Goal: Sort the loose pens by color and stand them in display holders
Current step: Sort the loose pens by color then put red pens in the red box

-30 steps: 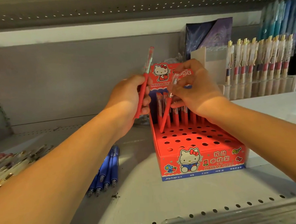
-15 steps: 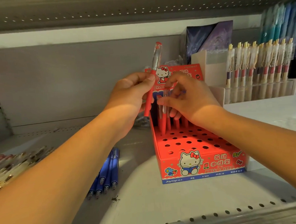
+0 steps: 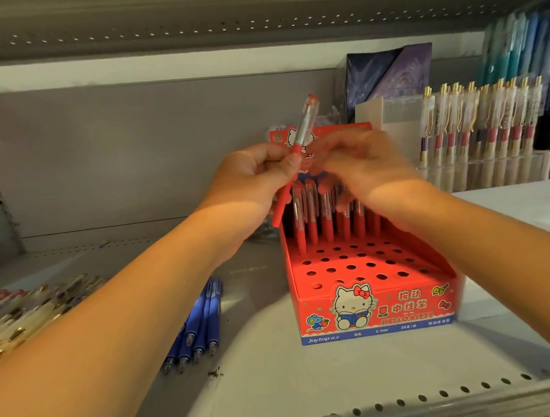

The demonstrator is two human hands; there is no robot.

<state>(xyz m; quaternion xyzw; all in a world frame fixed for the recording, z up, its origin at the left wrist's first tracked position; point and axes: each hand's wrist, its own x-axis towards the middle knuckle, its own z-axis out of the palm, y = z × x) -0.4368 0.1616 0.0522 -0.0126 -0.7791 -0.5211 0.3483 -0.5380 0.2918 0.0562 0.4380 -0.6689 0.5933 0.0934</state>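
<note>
My left hand (image 3: 253,180) grips a red pen (image 3: 306,127) by its lower half, tilted with the clear cap end up, just left of the red Hello Kitty display holder (image 3: 378,311). My right hand (image 3: 367,168) is blurred above the holder's back rows, its fingertips close to that pen; whether they touch it is hidden by blur. Several red pens (image 3: 311,219) stand in the holder's back holes, and the front rows of holes are bare. Several loose blue pens (image 3: 200,324) lie on the shelf to the holder's left.
A heap of loose gold-clipped pens (image 3: 24,314) lies at the far left. A clear holder (image 3: 488,171) full of gold-clipped pens stands at the back right on a raised white platform. The perforated shelf edge (image 3: 436,397) runs along the front.
My right hand has let go of the red pen it stood in the holder and has moved up towards the pen in my left hand. The left hand has barely moved.
</note>
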